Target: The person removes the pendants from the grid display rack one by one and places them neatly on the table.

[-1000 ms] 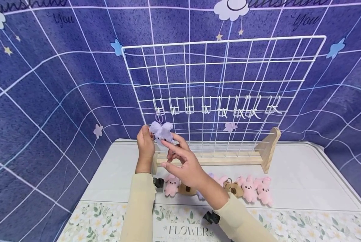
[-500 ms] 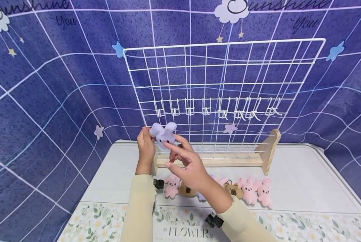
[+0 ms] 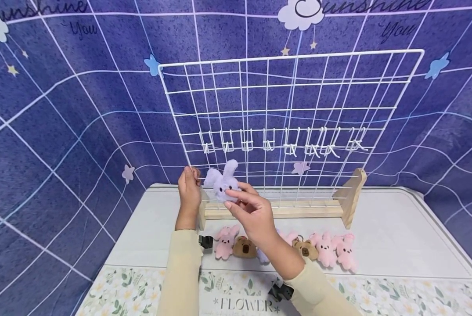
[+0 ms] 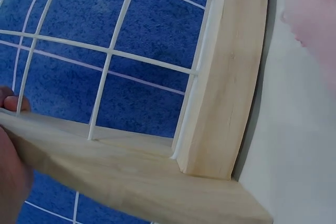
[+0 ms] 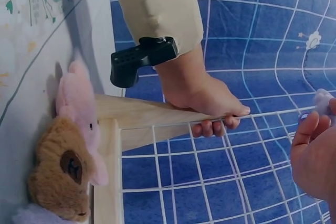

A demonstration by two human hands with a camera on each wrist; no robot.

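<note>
My right hand (image 3: 255, 215) pinches a small purple bunny plush keychain (image 3: 225, 186) in front of the lower left part of a white wire grid rack (image 3: 291, 58). The bunny's ears point up, its face is towards me, and its key ring is hidden in the head view. My left hand (image 3: 189, 188) grips the rack's left side. In the right wrist view, the left hand's fingers (image 5: 218, 127) curl round the wire edge and wooden end piece (image 5: 142, 109). Above the bunny, several white hooks (image 3: 246, 145) hang in a row on the grid.
Several plush keychains lie in a row before the rack's wooden base (image 3: 299, 213): a pink bunny (image 3: 224, 245), a brown bear (image 3: 244, 248), another bear (image 3: 304, 250) and more pink bunnies (image 3: 326, 250). A floral mat (image 3: 409, 289) covers the table front. Patterned blue cloth (image 3: 81, 145) surrounds the table.
The purple bunny has come down and right, away from the leftmost hook where its ring was, and its ears have tilted. My right fingers have closed onto it. The left hand stays on the rack.
</note>
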